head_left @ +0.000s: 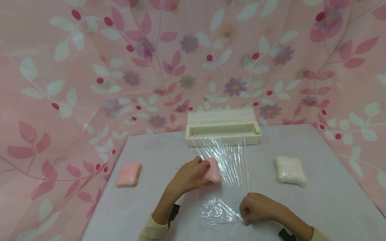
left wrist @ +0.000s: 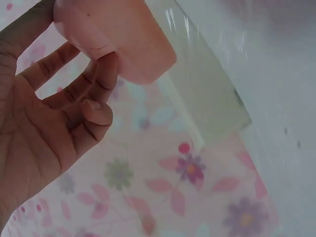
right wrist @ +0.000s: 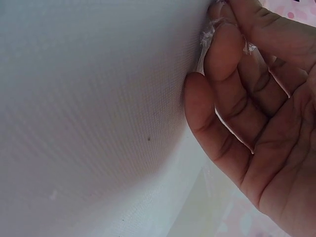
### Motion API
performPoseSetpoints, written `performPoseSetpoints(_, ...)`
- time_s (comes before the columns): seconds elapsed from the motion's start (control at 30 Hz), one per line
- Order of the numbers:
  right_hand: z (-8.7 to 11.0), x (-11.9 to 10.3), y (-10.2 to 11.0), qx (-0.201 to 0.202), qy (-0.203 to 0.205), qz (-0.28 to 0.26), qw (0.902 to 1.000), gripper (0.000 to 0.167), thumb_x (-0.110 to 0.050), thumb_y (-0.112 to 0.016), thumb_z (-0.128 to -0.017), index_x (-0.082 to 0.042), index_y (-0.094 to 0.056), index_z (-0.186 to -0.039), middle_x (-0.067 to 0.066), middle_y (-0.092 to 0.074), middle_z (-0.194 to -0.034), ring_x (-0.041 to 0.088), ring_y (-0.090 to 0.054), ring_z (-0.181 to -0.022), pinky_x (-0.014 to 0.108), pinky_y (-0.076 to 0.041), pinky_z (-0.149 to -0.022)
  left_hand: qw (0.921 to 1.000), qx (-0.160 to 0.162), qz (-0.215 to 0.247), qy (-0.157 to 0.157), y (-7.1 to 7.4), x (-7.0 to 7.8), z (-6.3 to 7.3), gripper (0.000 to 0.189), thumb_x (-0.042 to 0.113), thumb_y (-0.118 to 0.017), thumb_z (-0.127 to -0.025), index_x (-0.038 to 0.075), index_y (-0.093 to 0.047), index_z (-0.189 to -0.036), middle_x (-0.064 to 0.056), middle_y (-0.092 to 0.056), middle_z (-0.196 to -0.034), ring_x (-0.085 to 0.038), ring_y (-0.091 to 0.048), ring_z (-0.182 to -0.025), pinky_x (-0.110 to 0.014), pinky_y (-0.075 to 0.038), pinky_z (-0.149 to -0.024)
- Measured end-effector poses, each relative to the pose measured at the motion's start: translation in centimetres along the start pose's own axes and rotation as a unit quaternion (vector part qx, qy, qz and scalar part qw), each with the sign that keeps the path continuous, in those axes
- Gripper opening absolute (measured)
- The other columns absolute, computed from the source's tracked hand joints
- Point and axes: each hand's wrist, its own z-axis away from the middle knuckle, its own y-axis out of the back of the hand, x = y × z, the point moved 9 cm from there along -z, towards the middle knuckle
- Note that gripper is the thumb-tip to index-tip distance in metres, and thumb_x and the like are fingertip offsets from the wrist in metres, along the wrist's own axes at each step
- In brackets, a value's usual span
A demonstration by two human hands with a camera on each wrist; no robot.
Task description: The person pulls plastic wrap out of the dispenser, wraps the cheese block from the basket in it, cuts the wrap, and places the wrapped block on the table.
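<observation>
A pink, pillow-shaped block (head_left: 213, 171), which looks like a bar of soap, is gripped between the thumb and fingers of my left hand (head_left: 190, 175). It is over the left part of a clear plastic wrap sheet (head_left: 232, 167). The left wrist view shows the fingertips bent against the pink block (left wrist: 118, 39). My right hand (head_left: 259, 207) pinches the near right corner of the wrap; in the right wrist view, crumpled wrap (right wrist: 207, 37) sticks out between the fingers. The sheet runs back to a white dispenser box (head_left: 223, 140) with its lid raised.
Another pink block (head_left: 129, 174) lies at the left of the white-covered table (head_left: 156, 150). At the right sits a white speckled block (head_left: 290, 170). A floral curtain (head_left: 193, 67) hangs behind and around the table. The dispenser has a small green piece (head_left: 257, 133) at its right end.
</observation>
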Motion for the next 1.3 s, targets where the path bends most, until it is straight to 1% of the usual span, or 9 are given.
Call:
performPoseSetpoints(0.13, 0.0, 0.1, 0.0, -0.004, -0.006, -0.004, 1.0000, 0.022, -0.015, -0.086, -0.068, -0.024, -0.066, -0.064, -0.029, -0.047, -0.057, -0.007, -0.042, -0.053, 0.017, -0.039, -0.050, 0.9990, -0.002, -0.011, -0.043, -1.6, 2.4, -0.9, 0.048, 0.052, -0.073, -0.084, 0.018, -0.061, -0.115, -0.001, -0.056, -0.099, -0.008, -0.051, -0.072, -0.017, -0.041, -0.060)
performPoseSetpoints(0.27, 0.0, -0.1, 0.1, -0.005, -0.001, -0.002, 1.0000, 0.023, -0.014, -0.086, -0.067, -0.024, -0.066, -0.064, -0.028, -0.047, -0.057, -0.007, -0.040, -0.053, 0.016, -0.036, -0.049, 0.9974, -0.010, -0.024, -0.068, -3.4, 3.9, -1.4, 0.047, 0.052, -0.073, -0.084, 0.018, -0.060, -0.114, 0.001, -0.054, -0.095, -0.006, -0.048, -0.068, -0.016, -0.038, -0.057)
performPoseSetpoints(0.47, 0.0, -0.3, 0.0, -0.002, 0.005, 0.003, 1.0000, 0.022, -0.013, -0.085, -0.068, -0.024, -0.066, -0.063, -0.028, -0.047, -0.057, -0.008, -0.039, -0.053, 0.015, -0.035, -0.049, 0.9938, -0.025, -0.074, -0.079, -6.2, 4.4, -1.9, 0.048, 0.058, -0.071, -0.083, 0.019, -0.061, -0.109, 0.000, -0.053, -0.091, -0.008, -0.046, -0.066, -0.018, -0.036, -0.054)
performPoseSetpoints(0.67, 0.1, 0.1, -0.3, -0.007, -0.014, -0.011, 0.9998, 0.023, -0.012, -0.085, -0.067, -0.025, -0.066, -0.064, -0.029, -0.046, -0.056, -0.007, -0.040, -0.054, 0.016, -0.033, -0.049, 0.9919, -0.048, -0.097, -0.067, -8.1, 4.2, -2.1, 0.052, 0.061, -0.071, -0.081, 0.020, -0.061, -0.112, 0.000, -0.051, -0.091, -0.009, -0.045, -0.068, -0.021, -0.036, -0.057)
performPoseSetpoints(0.83, 0.1, 0.1, -0.3, -0.007, -0.020, -0.022, 0.9995, 0.023, -0.010, -0.084, -0.067, -0.025, -0.066, -0.063, -0.028, -0.046, -0.055, -0.007, -0.040, -0.053, 0.016, -0.032, -0.048, 0.9921, -0.045, -0.100, -0.062, -8.7, 4.1, -2.0, 0.053, 0.059, -0.073, -0.080, 0.022, -0.061, -0.116, 0.000, -0.050, -0.094, -0.011, -0.046, -0.075, -0.022, -0.038, -0.057)
performPoseSetpoints(1.03, 0.1, 0.4, -0.1, -0.005, -0.036, -0.029, 0.9989, 0.024, -0.010, -0.082, -0.068, -0.025, -0.065, -0.062, -0.027, -0.045, -0.053, -0.005, -0.038, -0.050, 0.017, -0.029, -0.047, 0.9926, -0.046, -0.098, -0.053, -8.5, 4.3, -1.4, 0.054, 0.055, -0.076, -0.080, 0.021, -0.058, -0.119, -0.003, -0.054, -0.101, -0.015, -0.053, -0.082, -0.023, -0.045, -0.060)
performPoseSetpoints(1.17, 0.2, 0.4, -0.1, 0.000, -0.032, -0.033, 0.9989, 0.025, -0.010, -0.082, -0.068, -0.025, -0.064, -0.062, -0.027, -0.046, -0.054, -0.006, -0.038, -0.051, 0.017, -0.030, -0.047, 0.9948, -0.054, -0.080, -0.030, -7.5, 3.9, -0.1, 0.061, 0.058, -0.080, -0.073, 0.020, -0.058, -0.116, -0.002, -0.054, -0.109, -0.013, -0.054, -0.086, -0.021, -0.047, -0.064)
performPoseSetpoints(1.23, 0.2, 0.4, -0.2, 0.002, -0.031, -0.034, 0.9989, 0.025, -0.011, -0.083, -0.069, -0.025, -0.064, -0.062, -0.028, -0.045, -0.054, -0.006, -0.038, -0.051, 0.016, -0.031, -0.048, 0.9953, -0.056, -0.071, -0.033, -7.1, 3.8, 0.9, 0.061, 0.061, -0.081, -0.069, 0.019, -0.060, -0.108, 0.002, -0.052, -0.105, -0.011, -0.051, -0.085, -0.019, -0.045, -0.064)
performPoseSetpoints(1.3, 0.3, 0.5, -0.2, 0.002, -0.034, -0.037, 0.9987, 0.025, -0.012, -0.083, -0.069, -0.025, -0.063, -0.062, -0.028, -0.045, -0.054, -0.006, -0.038, -0.051, 0.016, -0.031, -0.048, 0.9950, -0.062, -0.062, -0.048, -7.1, 3.8, 2.0, 0.059, 0.064, -0.081, -0.066, 0.020, -0.061, -0.099, 0.007, -0.050, -0.099, -0.008, -0.046, -0.083, -0.017, -0.040, -0.063)
